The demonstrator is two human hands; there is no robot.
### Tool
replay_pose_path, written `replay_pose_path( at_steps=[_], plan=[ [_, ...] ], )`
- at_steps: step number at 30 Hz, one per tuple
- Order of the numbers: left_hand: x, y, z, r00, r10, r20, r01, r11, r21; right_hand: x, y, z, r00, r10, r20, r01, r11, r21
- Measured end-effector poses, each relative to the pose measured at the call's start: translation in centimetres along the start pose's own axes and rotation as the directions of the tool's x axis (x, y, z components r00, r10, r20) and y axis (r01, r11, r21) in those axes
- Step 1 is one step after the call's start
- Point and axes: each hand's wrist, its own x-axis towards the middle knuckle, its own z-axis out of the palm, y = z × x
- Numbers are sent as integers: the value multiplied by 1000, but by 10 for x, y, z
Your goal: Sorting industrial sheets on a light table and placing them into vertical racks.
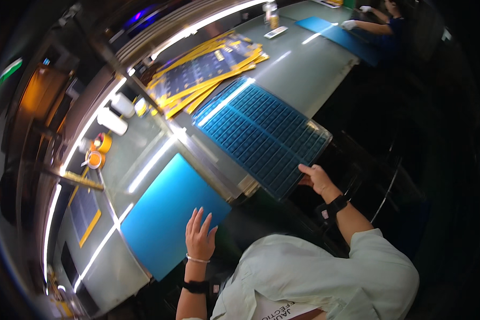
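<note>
A large plastic tray [261, 133] in dark blue-green, divided into many small compartments, rests partly over the bench to the right. At its near right edge my right hand [319, 178] grips it, thumb on top and fingers hidden below. My left hand [200, 237] is open with fingers apart and holds nothing. It hovers over the near edge of a plain bright blue sheet [168, 213] that lies on the bench; whether a fingertip touches the sheet, I cannot tell.
Yellow-edged dark sheets [205, 69] are piled behind the tray. White bottles [112, 121] and orange tape rolls [98, 152] stand at the bench's back left. Far right, a co-worker's gloved hand [349, 24] is at another blue sheet [336, 37]. A metal post [136, 85] rises behind.
</note>
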Motion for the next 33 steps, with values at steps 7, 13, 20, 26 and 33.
replay_pose_path(
  at_steps=[7,13,20,26,33],
  plan=[
    [-20,-6,8,979,-194,64,188,978,88,-4,-8,1,1000,-25,-7,24,986,-165],
    [-31,-12,20,967,-233,99,221,968,117,4,4,4,999,-18,50,2,951,309],
    [-23,-6,16,972,-231,39,226,969,97,4,-12,16,991,-118,64,83,913,400],
    [70,40,-13,977,101,-187,-120,988,-96,-74,-98,-8,864,-490,117,503,826,-256],
    [153,84,34,762,366,-534,-587,739,-331,-145,-173,3,934,-308,183,329,939,-100]
  ],
)
